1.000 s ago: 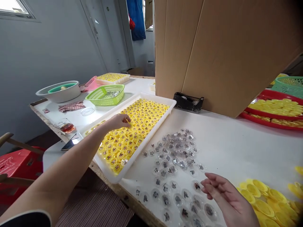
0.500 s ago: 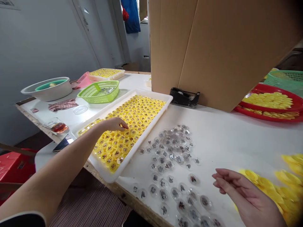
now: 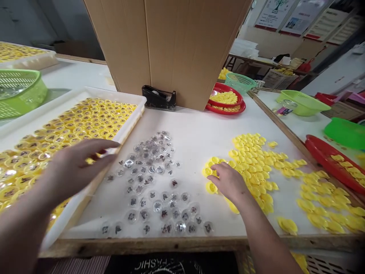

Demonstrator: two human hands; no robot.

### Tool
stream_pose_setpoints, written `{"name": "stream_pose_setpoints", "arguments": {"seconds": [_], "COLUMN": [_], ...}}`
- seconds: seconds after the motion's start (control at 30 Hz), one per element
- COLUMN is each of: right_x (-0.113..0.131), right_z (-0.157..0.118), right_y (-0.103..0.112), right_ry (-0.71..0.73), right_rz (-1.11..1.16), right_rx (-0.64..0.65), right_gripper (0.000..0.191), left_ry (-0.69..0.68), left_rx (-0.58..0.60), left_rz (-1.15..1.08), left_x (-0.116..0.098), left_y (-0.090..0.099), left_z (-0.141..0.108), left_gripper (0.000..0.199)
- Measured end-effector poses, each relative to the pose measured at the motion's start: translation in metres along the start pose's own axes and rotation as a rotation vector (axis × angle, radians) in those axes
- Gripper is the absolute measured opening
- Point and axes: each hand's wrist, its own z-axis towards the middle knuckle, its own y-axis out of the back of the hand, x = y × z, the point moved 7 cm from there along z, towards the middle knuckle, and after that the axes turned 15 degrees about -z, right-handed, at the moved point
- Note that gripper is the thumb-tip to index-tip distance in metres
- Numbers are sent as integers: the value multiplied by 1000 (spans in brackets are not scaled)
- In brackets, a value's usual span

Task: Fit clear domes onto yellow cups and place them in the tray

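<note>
My left hand (image 3: 76,167) hovers over the right edge of the white tray (image 3: 134,114), its thumb and fingers apart with nothing between them. Yellow round pieces with printed clear discs on top (image 3: 94,121) fill that tray. At the near left edge of the yellow pile (image 3: 253,160), my right hand (image 3: 228,179) reaches down, thumb and forefinger parted around a yellow cap (image 3: 211,186); it holds nothing that I can see. Between the two hands, loose clear printed discs (image 3: 152,152) lie spread on the white table (image 3: 194,133).
A black tape dispenser (image 3: 159,99) stands before a large cardboard box (image 3: 176,45). Red plates (image 3: 242,106) of yellow pieces stand to its right. Green baskets (image 3: 23,95) are at left and right. A wooden strip (image 3: 273,114) crosses the table at right.
The view has swung to the right. My left hand has moved from over the tray's middle to its right edge. My right hand has reached forward to the yellow pile, its fingers parting.
</note>
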Motion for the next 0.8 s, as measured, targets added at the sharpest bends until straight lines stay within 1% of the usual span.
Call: {"name": "stream_pose_setpoints", "arguments": {"seconds": [0.03,0.07,0.1,0.17,0.2,0.27,0.33,0.4,0.43,0.53,0.6,0.67,0.73,0.8], "right_x": [6,11,14,18,18,21,27,41,51,86,106,115,117,117], "right_z": [2,5,7,10,11,10,8,3,1,-5,-6,-3,0,2], "right_y": [-2,-3,-4,-7,-7,-7,-2,11,20,46,54,54,46,32], "right_ry": [3,4,2,6,14,36,64,108,142,260,321,351,368,394], "right_rz": [-33,-46,-50,-56,-52,-33,-3,100,180,417,495,553,579,508], "right_rx": [11,13,11,8,9,13,16,-20,-52,-139,-159,-165,-149,-99], "right_gripper": [13,12,11,10,10,11,11,13,13,16,16,17,18,17], "left_ry": [-35,-37,-19,56,99,172,247,342,402,586,660,683,691,693], "left_rx": [52,115,169,259,285,300,274,253,265,372,421,376,270,161], "left_rz": [-83,-153,-207,-284,-307,-361,-447,-622,-762,-1297,-1539,-1617,-1615,-1605], "left_x": [-22,-38,-48,-54,-52,-45,-37,-30,-29,-34,-37,-31,-19,-6], "left_y": [-23,-46,-67,-102,-114,-132,-142,-151,-158,-180,-187,-186,-180,-172], "left_z": [-4,-8,-11,-16,-18,-20,-21,-23,-25,-34,-38,-37,-34,-30], "left_gripper": [29,28,26,25,24,23,22,25,29,40,38,30,28,30]}}
